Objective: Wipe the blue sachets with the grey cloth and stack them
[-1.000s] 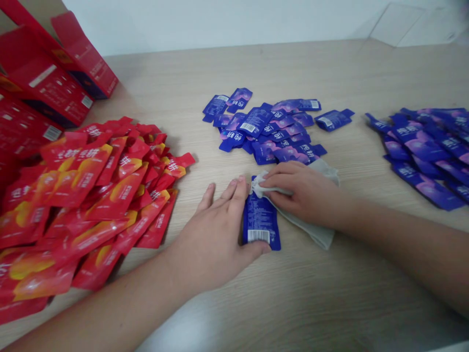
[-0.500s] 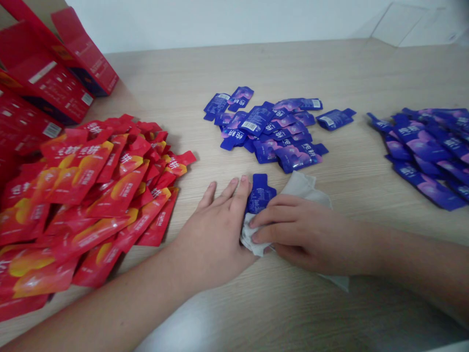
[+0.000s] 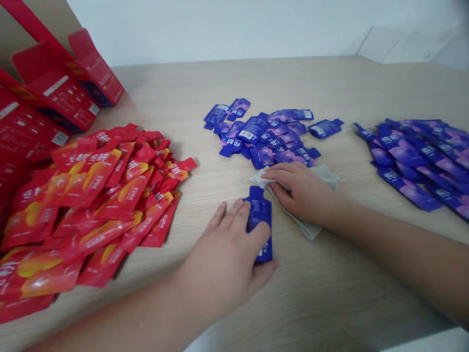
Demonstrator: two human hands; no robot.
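Note:
A blue sachet (image 3: pixel 261 215) lies flat on the wooden table (image 3: pixel 330 293), spout end pointing away from me. My left hand (image 3: pixel 230 249) rests on it, fingers and thumb closing round its lower half. Just beyond it my right hand (image 3: pixel 300 190) presses a crumpled white cloth (image 3: pixel 322 174) to the table, fingers curled over the cloth's left end. The cloth sits beside the sachet's top, apart from it.
A big heap of red sachets (image 3: pixel 91 195) fills the left. Red cartons (image 3: pixel 54 93) stand at the back left. A loose pile of blue sachets (image 3: pixel 267 132) lies behind my hands; a neater row of blue sachets (image 3: pixel 421 156) lies at the right.
My right hand slid the cloth down over the sachet, then back up off its top. My left hand shifted from flat beside the sachet to gripping it. The camera tilted slightly.

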